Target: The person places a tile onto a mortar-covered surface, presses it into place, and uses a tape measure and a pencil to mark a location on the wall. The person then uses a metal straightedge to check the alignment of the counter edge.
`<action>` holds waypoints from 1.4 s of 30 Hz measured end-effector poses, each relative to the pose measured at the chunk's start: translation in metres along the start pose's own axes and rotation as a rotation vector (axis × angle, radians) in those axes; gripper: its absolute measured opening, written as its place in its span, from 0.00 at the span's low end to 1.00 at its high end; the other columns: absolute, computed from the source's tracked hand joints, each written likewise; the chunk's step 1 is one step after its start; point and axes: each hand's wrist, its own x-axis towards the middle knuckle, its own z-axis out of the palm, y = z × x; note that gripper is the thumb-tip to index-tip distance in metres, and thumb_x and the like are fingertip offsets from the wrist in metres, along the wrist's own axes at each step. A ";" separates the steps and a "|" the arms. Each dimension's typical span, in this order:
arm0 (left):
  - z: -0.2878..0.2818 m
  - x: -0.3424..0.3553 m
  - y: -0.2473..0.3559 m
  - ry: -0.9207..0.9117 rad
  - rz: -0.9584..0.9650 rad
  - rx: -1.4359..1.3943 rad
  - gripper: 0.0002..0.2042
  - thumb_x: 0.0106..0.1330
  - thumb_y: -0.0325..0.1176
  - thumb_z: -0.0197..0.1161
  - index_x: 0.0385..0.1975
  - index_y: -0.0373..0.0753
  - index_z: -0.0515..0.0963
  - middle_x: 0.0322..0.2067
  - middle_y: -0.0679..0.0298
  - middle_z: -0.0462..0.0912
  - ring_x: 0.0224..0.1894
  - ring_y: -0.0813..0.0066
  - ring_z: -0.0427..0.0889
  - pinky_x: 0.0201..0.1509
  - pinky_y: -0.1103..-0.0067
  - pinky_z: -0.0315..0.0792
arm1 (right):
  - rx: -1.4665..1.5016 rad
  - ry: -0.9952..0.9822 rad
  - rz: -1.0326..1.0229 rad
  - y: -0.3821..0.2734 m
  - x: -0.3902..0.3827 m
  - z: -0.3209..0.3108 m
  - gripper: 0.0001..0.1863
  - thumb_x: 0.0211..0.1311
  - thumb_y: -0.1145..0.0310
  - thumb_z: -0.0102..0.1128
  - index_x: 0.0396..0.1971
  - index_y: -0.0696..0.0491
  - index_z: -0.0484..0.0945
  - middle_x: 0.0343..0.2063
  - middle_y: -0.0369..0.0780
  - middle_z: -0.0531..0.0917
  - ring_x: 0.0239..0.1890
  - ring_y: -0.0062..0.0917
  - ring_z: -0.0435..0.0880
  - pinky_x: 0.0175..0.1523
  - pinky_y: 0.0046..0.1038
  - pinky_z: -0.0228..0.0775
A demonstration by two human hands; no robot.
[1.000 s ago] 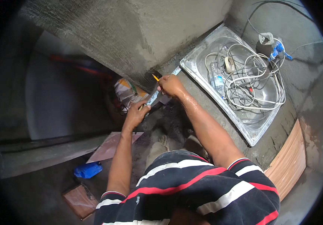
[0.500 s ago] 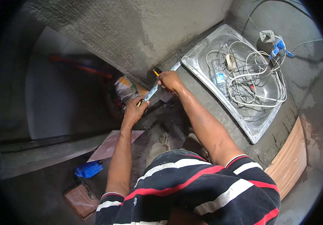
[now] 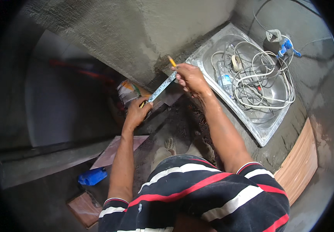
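A tape measure's pale printed blade (image 3: 162, 90) stretches between my hands, over the gap beside the rough wall. My left hand (image 3: 136, 112) is closed around the tape measure's case, mostly hidden by the fingers, with a bit of yellow showing. In my right hand (image 3: 191, 80) a yellow pencil (image 3: 172, 61) is gripped, its tip pointing up toward the wall. The blade's far end meets the fingers of that same hand. Just right of my right hand lies the near-left corner of a metal sink (image 3: 233, 101), set on a cement ledge.
Inside the sink lie tangled cables (image 3: 265, 91) and a clear plastic bottle (image 3: 225, 78). A wooden board (image 3: 300, 162) leans at the right. Lower left are a blue object (image 3: 92, 176), a brown tile (image 3: 85, 208) and a pinkish panel (image 3: 110, 151). A white-and-orange sack (image 3: 128, 92) stands beyond my left hand.
My right hand has moved right and up toward the sink corner, pencil still in it. The blade, which reached past that hand to the sink, now ends at its fingers. My left hand barely moved.
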 end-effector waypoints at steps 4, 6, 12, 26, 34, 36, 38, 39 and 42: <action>-0.020 -0.002 0.042 -0.001 -0.112 0.071 0.21 0.61 0.46 0.67 0.48 0.36 0.84 0.42 0.43 0.83 0.48 0.49 0.82 0.54 0.68 0.73 | -0.067 0.039 0.085 0.017 -0.002 -0.024 0.09 0.67 0.62 0.63 0.30 0.51 0.79 0.17 0.27 0.74 0.13 0.09 0.66 0.16 0.17 0.53; -0.019 0.001 0.038 0.129 -0.031 0.248 0.20 0.61 0.45 0.67 0.46 0.36 0.84 0.40 0.41 0.82 0.45 0.48 0.83 0.50 0.63 0.74 | -0.180 0.055 0.176 0.039 0.020 -0.027 0.13 0.66 0.59 0.62 0.27 0.52 0.78 0.18 0.31 0.79 0.13 0.11 0.69 0.15 0.20 0.54; -0.028 -0.036 0.080 0.266 0.151 0.224 0.20 0.59 0.39 0.70 0.48 0.35 0.82 0.41 0.46 0.81 0.46 0.47 0.79 0.52 0.63 0.72 | 0.247 0.061 -0.030 0.044 0.037 0.003 0.12 0.70 0.63 0.58 0.42 0.57 0.76 0.34 0.41 0.85 0.15 0.12 0.70 0.13 0.17 0.56; 0.014 -0.156 -0.051 -0.176 -0.285 -0.791 0.37 0.61 0.33 0.70 0.69 0.35 0.59 0.37 0.67 0.77 0.44 0.79 0.77 0.50 0.79 0.72 | -0.301 -0.130 0.278 0.075 -0.067 0.016 0.15 0.64 0.56 0.64 0.28 0.53 0.83 0.16 0.34 0.77 0.15 0.16 0.73 0.18 0.25 0.62; 0.037 -0.075 0.026 -0.224 -0.366 -1.195 0.19 0.72 0.38 0.57 0.59 0.36 0.72 0.43 0.61 0.82 0.42 0.74 0.83 0.46 0.76 0.79 | -1.094 -0.281 0.122 0.080 -0.120 -0.071 0.30 0.63 0.44 0.60 0.39 0.61 0.83 0.30 0.54 0.84 0.37 0.50 0.84 0.46 0.42 0.73; 0.052 -0.056 0.054 -0.244 -0.359 -1.300 0.15 0.75 0.38 0.53 0.53 0.38 0.78 0.43 0.63 0.83 0.40 0.74 0.84 0.44 0.75 0.80 | -0.826 -0.070 0.100 0.055 -0.148 -0.087 0.29 0.62 0.49 0.65 0.54 0.57 0.78 0.40 0.47 0.86 0.38 0.37 0.84 0.45 0.37 0.75; 0.080 -0.040 0.099 -0.244 -0.314 -1.385 0.14 0.75 0.39 0.55 0.53 0.40 0.78 0.43 0.67 0.82 0.46 0.77 0.81 0.52 0.75 0.76 | -0.486 0.045 0.151 0.012 -0.177 -0.079 0.40 0.57 0.56 0.73 0.68 0.51 0.67 0.50 0.39 0.83 0.42 0.25 0.81 0.48 0.30 0.75; 0.105 -0.032 0.116 -0.293 -0.275 -1.426 0.13 0.75 0.40 0.56 0.52 0.40 0.77 0.43 0.68 0.81 0.45 0.77 0.81 0.51 0.75 0.76 | -0.617 0.055 -0.140 0.019 -0.181 -0.092 0.47 0.53 0.58 0.76 0.72 0.51 0.62 0.54 0.41 0.81 0.49 0.26 0.80 0.54 0.29 0.74; 0.165 -0.026 0.194 -0.591 -0.113 -1.500 0.13 0.75 0.41 0.54 0.53 0.44 0.72 0.45 0.66 0.78 0.50 0.77 0.77 0.58 0.72 0.71 | -0.758 0.287 -0.258 0.003 -0.185 -0.094 0.50 0.50 0.61 0.78 0.72 0.56 0.60 0.52 0.45 0.82 0.54 0.26 0.81 0.57 0.30 0.74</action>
